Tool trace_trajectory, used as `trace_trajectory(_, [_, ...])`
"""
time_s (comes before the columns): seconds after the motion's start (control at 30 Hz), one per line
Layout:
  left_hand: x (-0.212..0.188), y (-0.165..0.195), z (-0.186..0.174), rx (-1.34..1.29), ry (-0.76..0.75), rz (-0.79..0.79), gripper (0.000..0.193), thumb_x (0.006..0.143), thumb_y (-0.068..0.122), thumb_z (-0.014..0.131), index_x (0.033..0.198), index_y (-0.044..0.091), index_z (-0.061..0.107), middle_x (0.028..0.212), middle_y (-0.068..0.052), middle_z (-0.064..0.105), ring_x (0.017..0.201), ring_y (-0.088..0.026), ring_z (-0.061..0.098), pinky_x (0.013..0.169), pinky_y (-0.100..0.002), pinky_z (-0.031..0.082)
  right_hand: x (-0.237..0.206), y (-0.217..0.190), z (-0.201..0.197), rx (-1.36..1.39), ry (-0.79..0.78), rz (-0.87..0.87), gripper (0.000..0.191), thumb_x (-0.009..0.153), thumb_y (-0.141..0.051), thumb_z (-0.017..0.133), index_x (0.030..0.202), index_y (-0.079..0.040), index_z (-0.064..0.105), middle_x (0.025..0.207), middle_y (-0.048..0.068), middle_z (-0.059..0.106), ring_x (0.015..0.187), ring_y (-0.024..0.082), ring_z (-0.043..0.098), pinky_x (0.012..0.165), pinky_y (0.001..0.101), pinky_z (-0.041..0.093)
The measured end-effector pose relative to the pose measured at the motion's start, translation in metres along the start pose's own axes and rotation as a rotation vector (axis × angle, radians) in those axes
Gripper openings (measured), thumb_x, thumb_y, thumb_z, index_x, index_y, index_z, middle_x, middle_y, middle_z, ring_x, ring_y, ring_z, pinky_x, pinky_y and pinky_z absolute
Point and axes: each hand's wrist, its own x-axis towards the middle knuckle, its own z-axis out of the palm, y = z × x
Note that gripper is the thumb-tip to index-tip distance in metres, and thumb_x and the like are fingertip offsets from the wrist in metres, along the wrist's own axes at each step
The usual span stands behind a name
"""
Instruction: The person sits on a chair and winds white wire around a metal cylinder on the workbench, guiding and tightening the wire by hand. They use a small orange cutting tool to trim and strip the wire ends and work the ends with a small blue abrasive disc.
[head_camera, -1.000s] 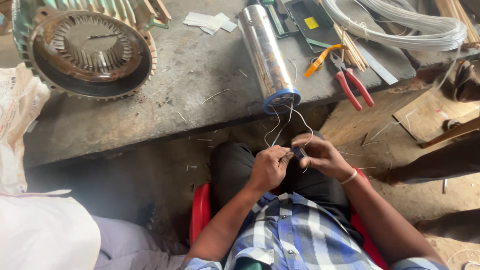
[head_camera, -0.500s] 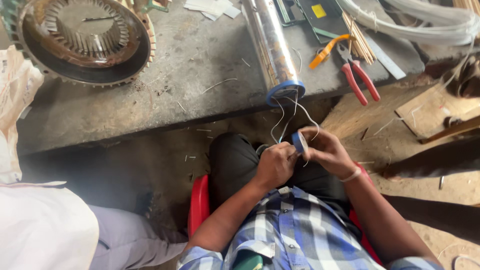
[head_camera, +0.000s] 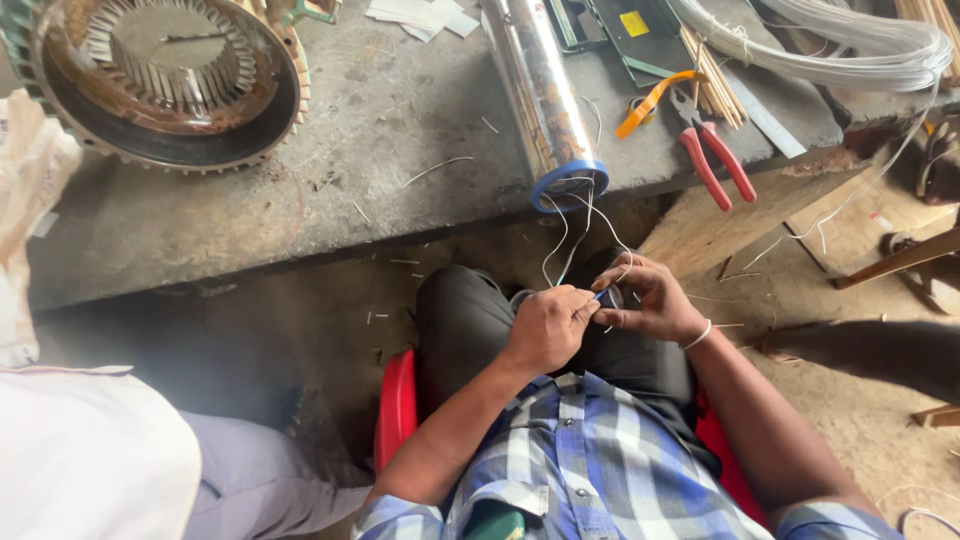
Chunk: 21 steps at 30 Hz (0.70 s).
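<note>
hands together over your lap, forearms angled inward from both sides. your left hand curled in loose fist, knuckles up, thumb and forefinger pinched on thin white wires. your right hand cupped beside it, fingertips touching same wires at small blue piece. wires rise from fingers to blue-capped end of steel motor cylinder lying on workbench edge. red pliers lie right of cylinder.
</note>
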Motion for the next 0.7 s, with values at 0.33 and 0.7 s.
trace_trajectory(0.33, [-0.001, -0.001, 0.005, -0.003, 0.044, 0.043, 0.010, 0.094, 0.015, 0.067, 0.092, 0.006, 0.071, 0.087, -0.013, 0.068, 0.081, -0.037, 0.067, 0.069, -0.046, 0.052, -0.002, -0.005, 0.020, 0.605, 0.199, 0.285, 0.051, 0.086, -0.011, 0.081, 0.133, -0.004, 0.062, 0.106, 0.001, 0.064, 0.097, 0.012, 0.063, 0.081, 0.0299, 0.052])
trace_trajectory(0.7, [0.003, 0.006, 0.000, -0.083, 0.063, 0.021, 0.013, 0.099, 0.015, 0.066, 0.096, 0.005, 0.074, 0.083, -0.013, 0.068, 0.076, -0.035, 0.068, 0.066, -0.043, 0.053, -0.014, 0.008, 0.009, 0.465, 0.124, 0.018, 0.036, 0.084, -0.010, 0.089, 0.114, -0.001, 0.071, 0.119, 0.004, 0.058, 0.112, 0.013, 0.061, 0.096, 0.0289, 0.050])
